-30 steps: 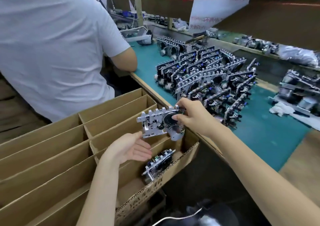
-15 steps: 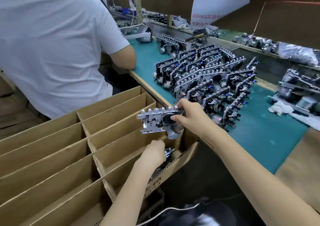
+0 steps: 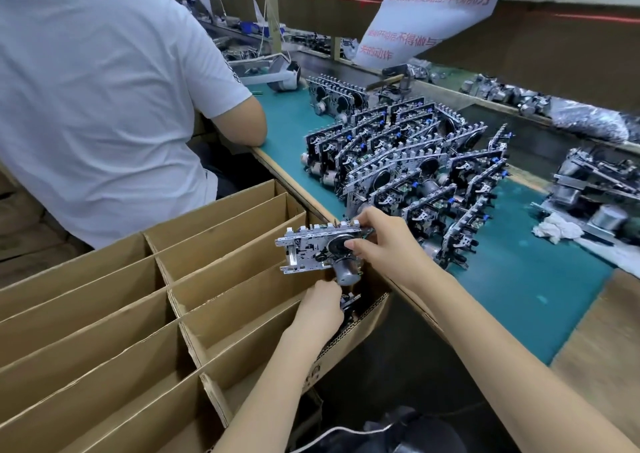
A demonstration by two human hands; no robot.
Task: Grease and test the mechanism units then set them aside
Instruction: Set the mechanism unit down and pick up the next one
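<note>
the right hand [image 3: 384, 244] pinches the mechanism unit [image 3: 311, 251] by its right end, long axis running left, just above the left hand [image 3: 320, 305], whose hold down in the box [image 3: 221, 210] is hidden.

Just 1 camera here, worn on the person's head, facing forward and down from close range. The divided carton [image 3: 86, 279] fills its near left, and the green bench [image 3: 519, 296] stretches away far right.

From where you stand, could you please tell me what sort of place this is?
Probably an electronics assembly line: rows of mechanism units stand on a green bench mat, and a divided cardboard box sits beside it.
</note>
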